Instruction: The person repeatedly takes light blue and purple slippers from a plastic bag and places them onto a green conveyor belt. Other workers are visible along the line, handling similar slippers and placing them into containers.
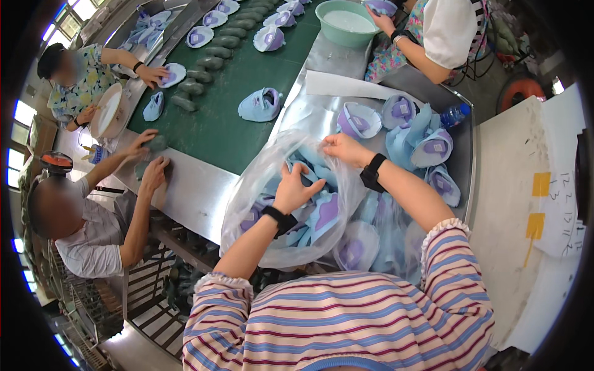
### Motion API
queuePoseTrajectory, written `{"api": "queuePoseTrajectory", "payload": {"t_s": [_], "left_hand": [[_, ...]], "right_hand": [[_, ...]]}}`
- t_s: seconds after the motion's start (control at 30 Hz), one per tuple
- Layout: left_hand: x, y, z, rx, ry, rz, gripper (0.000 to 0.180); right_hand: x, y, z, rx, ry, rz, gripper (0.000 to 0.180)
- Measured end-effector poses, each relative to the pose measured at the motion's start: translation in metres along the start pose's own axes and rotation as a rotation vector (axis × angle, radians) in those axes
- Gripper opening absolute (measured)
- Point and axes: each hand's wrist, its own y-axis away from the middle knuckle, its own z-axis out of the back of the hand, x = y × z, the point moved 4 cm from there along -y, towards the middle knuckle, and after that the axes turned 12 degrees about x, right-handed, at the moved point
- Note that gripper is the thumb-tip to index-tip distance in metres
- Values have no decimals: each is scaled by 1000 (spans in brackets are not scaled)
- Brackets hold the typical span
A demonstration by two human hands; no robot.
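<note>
Shoe uppers [427, 139] heaped beside plastic bag [260, 179], green conveyor belt [216, 123] beyond

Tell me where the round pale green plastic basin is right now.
In the head view, the round pale green plastic basin sits at the top centre, at the far end of the dark green conveyor belt, beside a co-worker's hand.

At six o'clock the striped shirt [346, 321] runs off the frame's lower edge. The clear plastic bag [260, 179] veils the blue shoe uppers [322, 213] inside; how many cannot be told.
</note>
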Motion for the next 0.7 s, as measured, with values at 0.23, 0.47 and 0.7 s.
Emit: {"api": "queuePoseTrajectory", "payload": {"t_s": [0.23,0.47,0.7], "left_hand": [[28,24,41,39,306,37,34],[24,70,77,78,1332,-61,38],[-4,81,89,-83,864,-281,36]], "right_hand": [[17,28,52,-499,877,91,17],[81,59,-12,-229,992,198,47],[132,70,-68,-188,710,193,73]]}}
